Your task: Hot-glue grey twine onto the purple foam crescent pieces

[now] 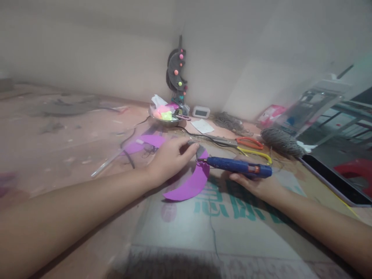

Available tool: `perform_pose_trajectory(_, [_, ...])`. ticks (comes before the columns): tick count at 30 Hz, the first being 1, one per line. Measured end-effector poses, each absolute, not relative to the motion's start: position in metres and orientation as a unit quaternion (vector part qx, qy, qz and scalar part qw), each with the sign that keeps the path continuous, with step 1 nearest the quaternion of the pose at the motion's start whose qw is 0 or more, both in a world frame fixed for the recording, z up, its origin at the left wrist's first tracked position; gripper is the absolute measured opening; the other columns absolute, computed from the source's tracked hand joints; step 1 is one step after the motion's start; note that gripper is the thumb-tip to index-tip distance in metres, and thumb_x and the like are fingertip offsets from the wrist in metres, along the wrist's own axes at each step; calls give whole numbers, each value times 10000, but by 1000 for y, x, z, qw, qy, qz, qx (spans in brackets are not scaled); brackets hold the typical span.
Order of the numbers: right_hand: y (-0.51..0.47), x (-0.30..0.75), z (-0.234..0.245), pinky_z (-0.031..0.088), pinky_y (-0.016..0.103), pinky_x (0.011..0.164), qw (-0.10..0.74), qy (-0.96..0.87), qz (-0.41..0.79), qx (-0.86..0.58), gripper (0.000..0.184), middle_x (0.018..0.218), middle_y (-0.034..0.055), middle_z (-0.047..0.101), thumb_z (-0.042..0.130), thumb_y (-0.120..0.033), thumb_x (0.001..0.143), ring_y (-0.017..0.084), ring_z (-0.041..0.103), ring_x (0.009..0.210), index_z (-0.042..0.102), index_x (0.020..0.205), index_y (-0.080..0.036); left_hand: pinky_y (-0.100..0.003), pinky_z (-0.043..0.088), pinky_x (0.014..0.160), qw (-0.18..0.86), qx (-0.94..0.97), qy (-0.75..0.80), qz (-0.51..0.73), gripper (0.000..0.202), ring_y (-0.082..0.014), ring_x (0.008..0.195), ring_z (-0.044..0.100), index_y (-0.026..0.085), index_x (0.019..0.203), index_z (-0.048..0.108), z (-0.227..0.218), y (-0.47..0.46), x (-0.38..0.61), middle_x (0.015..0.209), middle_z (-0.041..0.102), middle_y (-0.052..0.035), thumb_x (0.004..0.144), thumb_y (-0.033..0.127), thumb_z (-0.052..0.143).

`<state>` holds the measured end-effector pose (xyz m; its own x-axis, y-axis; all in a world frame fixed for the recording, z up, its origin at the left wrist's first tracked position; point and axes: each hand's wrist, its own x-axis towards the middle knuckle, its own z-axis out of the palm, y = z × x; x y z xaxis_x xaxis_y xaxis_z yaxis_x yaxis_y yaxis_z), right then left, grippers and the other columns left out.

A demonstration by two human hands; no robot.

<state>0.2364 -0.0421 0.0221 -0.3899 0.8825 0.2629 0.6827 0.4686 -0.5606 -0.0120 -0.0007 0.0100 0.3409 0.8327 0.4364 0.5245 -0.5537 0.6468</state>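
My left hand (171, 157) grips the upper end of a purple crescent-shaped cutout (193, 184), thumb and fingers closed around its edge. Grey yarn (200, 150) covers the crescent's tip by my thumb; the rest is bare purple. In my right hand (255, 185) is a blue glue gun (232, 164), pointing left. Its nozzle meets or hovers just over the purple surface below the yarn; which one, I cannot tell. Under both hands lies a printed cardboard sheet (232, 240) with green characters.
Behind the hands lie scissors (250, 143) with orange and yellow handles, a filled metal bowl (168, 122) and a small white clock (201, 112). A grey yarn skein (281, 142) and a phone (334, 180) are right. Another purple piece (157, 140) and a clear stick (106, 164) lie left.
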Motion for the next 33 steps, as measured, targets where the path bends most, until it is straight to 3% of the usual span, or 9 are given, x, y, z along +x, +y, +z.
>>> perform_pose_trajectory(33, [-41,236,17,457,312,578,263,-800,171,-511,275,669,3,600,607,-474,792,187,585,635,515,704,-231,-282,333,590,194,803,423,373,322,-147,648,501,173,713,521,8,-1,-12,667,533,5,927,391,418])
